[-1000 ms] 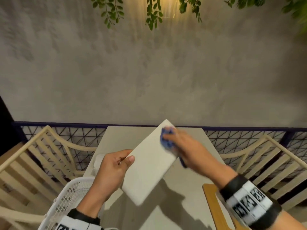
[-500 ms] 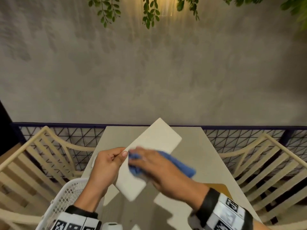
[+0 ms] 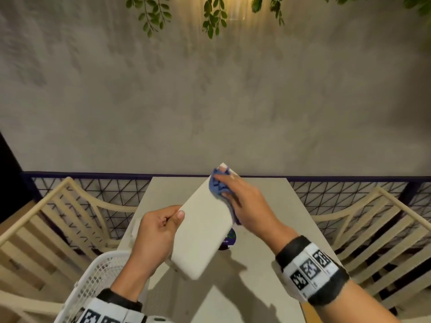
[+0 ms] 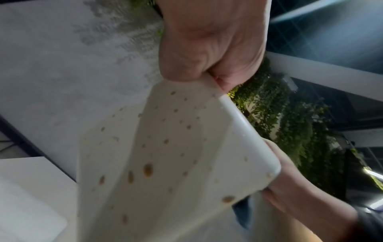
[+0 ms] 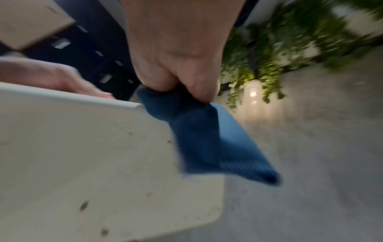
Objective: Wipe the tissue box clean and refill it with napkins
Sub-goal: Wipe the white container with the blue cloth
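Note:
A white tissue box (image 3: 202,227) is held tilted above the table, its far corner raised. My left hand (image 3: 158,229) grips its left edge, thumb on the upper face. My right hand (image 3: 242,201) presses a blue cloth (image 3: 218,186) against the box's far end. In the left wrist view my left hand (image 4: 207,49) grips the box (image 4: 165,155), whose underside carries several brown spots. In the right wrist view my right hand (image 5: 176,54) pinches the cloth (image 5: 209,142) at the edge of the spotted box (image 5: 93,163). No napkins show clearly.
The beige table (image 3: 268,299) lies below the hands, with a dark round sticker (image 3: 229,240) under the box. A white mesh basket (image 3: 93,283) stands at the near left. Slatted chairs (image 3: 382,231) flank the table. A wire railing (image 3: 98,194) and a grey wall lie beyond.
My right hand has swept the blue cloth from the near left part of the box back up to its far end. My left hand keeps its grip on the box.

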Motion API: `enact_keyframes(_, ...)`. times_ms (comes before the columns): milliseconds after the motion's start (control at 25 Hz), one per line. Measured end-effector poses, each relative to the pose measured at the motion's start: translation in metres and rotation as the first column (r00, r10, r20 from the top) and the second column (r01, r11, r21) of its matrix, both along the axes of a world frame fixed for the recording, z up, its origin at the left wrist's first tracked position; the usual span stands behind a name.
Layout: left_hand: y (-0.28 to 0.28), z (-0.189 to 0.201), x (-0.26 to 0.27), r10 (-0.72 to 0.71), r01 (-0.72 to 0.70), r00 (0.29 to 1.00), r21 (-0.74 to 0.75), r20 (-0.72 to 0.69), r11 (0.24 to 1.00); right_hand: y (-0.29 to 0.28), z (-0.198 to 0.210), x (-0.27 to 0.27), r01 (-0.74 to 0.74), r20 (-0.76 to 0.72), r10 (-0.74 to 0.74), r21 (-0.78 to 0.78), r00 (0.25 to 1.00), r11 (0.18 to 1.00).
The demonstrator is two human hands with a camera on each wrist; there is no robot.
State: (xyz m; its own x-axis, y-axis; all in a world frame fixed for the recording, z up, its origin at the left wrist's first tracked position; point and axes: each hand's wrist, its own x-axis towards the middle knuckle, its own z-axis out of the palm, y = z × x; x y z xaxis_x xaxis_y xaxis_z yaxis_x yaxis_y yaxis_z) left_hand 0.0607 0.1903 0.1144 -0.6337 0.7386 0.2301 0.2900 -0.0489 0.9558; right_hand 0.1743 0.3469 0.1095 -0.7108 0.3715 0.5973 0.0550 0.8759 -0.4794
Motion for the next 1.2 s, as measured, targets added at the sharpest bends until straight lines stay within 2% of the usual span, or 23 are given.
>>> enact_keyframes(40, 0.002, 0.001, 0.001, -0.001, 0.001, 1.0, 0.0, 0.0, 1.0, -0.004, 0.003, -0.003, 0.03, -0.023, -0.03, -0.019, 0.999, 0.999)
enact_keyframes(120, 0.003, 0.002, 0.0, -0.007, 0.007, 1.0, 0.023, -0.008, 1.0, -0.031, -0.005, -0.009, -0.136, 0.026, 0.134, 0.067, 0.991, 0.988)
enact_keyframes(200, 0.002, 0.001, -0.001, -0.022, 0.023, 1.0, 0.025, -0.017, 0.999, -0.027, -0.006, -0.003, -0.242, 0.076, 0.234, 0.129, 0.969, 0.962)
enact_keyframes(280, 0.003, 0.0, -0.001, -0.027, 0.027, 0.999, 0.011, -0.032, 1.0, 0.002, 0.007, -0.002, -0.049, -0.014, 0.049, 0.017, 0.999, 0.999)
enact_keyframes(320, 0.005, 0.0, -0.001, -0.03, 0.03, 0.999, 0.007, -0.025, 1.0, 0.005, 0.01, -0.003, 0.039, -0.014, -0.039, -0.034, 0.999, 0.999)
enact_keyframes(360, 0.006, -0.001, -0.001, -0.03, 0.03, 0.999, 0.01, -0.011, 0.999, -0.001, 0.009, -0.006, 0.035, 0.018, -0.035, -0.023, 0.999, 0.999)
enact_keyframes(480, 0.006, -0.002, -0.004, -0.039, 0.039, 0.999, 0.026, 0.0, 0.999, -0.028, -0.007, -0.004, -0.177, 0.093, 0.165, 0.134, 0.982, 0.975)
enact_keyframes(520, 0.006, -0.004, -0.005, -0.044, 0.044, 0.999, 0.016, -0.012, 0.999, -0.013, -0.004, -0.001, -0.147, 0.097, 0.138, 0.094, 0.986, 0.985)
enact_keyframes(600, 0.009, -0.008, -0.006, -0.042, 0.042, 0.999, 0.001, -0.006, 0.999, 0.006, 0.009, 0.0, 0.056, 0.005, -0.055, -0.069, 0.998, 0.996)
enact_keyframes(640, 0.01, -0.008, -0.008, -0.035, 0.035, 0.999, -0.001, 0.006, 0.999, 0.0, 0.007, 0.0, 0.046, -0.044, -0.049, -0.081, 0.998, 0.996)
enact_keyframes(680, 0.011, -0.008, -0.011, -0.024, 0.024, 0.999, 0.005, 0.027, 1.0, -0.018, 0.003, 0.001, -0.052, -0.032, 0.051, -0.054, 0.998, 0.997)
enact_keyframes(720, 0.011, -0.008, -0.014, -0.017, 0.016, 0.998, 0.022, 0.056, 1.0, -0.044, -0.004, 0.004, -0.172, 0.023, 0.171, 0.046, 0.985, 0.984)
enact_keyframes(800, 0.008, -0.006, -0.016, -0.022, 0.021, 0.998, 0.027, 0.054, 0.999, -0.054, -0.029, 0.023, -0.352, 0.166, 0.318, 0.246, 0.933, 0.903)
enact_keyframes(840, 0.007, -0.005, -0.015, -0.029, 0.029, 0.999, 0.014, 0.039, 0.999, -0.037, -0.027, 0.031, -0.337, 0.189, 0.293, 0.273, 0.937, 0.901)
enact_keyframes(880, 0.007, -0.004, -0.012, -0.031, 0.031, 0.999, 0.005, 0.042, 1.0, -0.017, -0.021, 0.033, -0.242, 0.138, 0.212, 0.258, 0.968, 0.936)
enact_keyframes(920, 0.009, -0.004, -0.009, -0.03, 0.03, 0.998, -0.002, 0.049, 1.0, -0.011, -0.008, 0.032, -0.115, 0.097, 0.098, 0.181, 0.99, 0.977)
enact_keyframes(960, 0.011, -0.004, -0.007, -0.032, 0.032, 0.999, 0.003, 0.043, 0.999, -0.014, -0.004, 0.027, -0.086, 0.072, 0.079, 0.109, 0.994, 0.99)
enact_keyframes(1000, 0.014, -0.004, -0.006, -0.029, 0.028, 0.999, 0.014, 0.034, 1.0, -0.027, -0.003, 0.022, -0.177, 0.11, 0.168, 0.079, 0.98, 0.981)
enact_keyframes(1040, 0.015, -0.004, -0.007, -0.026, 0.026, 0.999, 0.026, 0.031, 0.999, -0.046, -0.01, 0.019, -0.341, 0.175, 0.322, 0.091, 0.93, 0.936)
enact_keyframes(1120, 0.012, -0.003, -0.01, -0.026, 0.024, 0.999, 0.043, 0.038, 0.999, -0.057, -0.019, 0.029, -0.488, 0.278, 0.44, 0.135, 0.854, 0.862)
enact_keyframes(1160, 0.011, -0.003, -0.011, -0.021, 0.018, 0.999, 0.047, 0.05, 0.999, -0.041, -0.01, 0.039, -0.438, 0.268, 0.393, 0.134, 0.88, 0.889)
enact_keyframes(1200, 0.01, -0.004, -0.011, -0.013, 0.01, 0.998, 0.039, 0.057, 0.999, -0.02, -0.006, 0.043, -0.317, 0.178, 0.288, 0.166, 0.941, 0.934)
